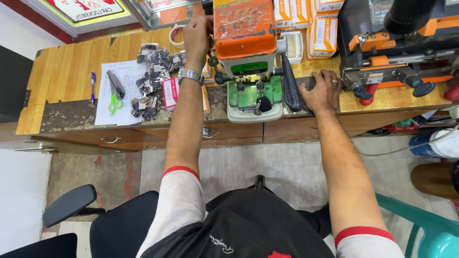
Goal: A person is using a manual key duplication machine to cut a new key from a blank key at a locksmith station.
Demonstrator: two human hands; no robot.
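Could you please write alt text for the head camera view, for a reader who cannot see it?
Seen from above, a seated person works at a green and orange key-cutting machine on a wooden bench. The left hand grips the machine's left side; the right hand rests flat beside its black lever.

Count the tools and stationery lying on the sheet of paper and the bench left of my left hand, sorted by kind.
Blue pen: 1
Green-handled scissors: 1
Grey pliers-like tool: 1
Sheet of paper: 1
Roll of tape: 1
Total: 5
The left hand is up at the orange key-cutting machine; the right hand rests on the bench.
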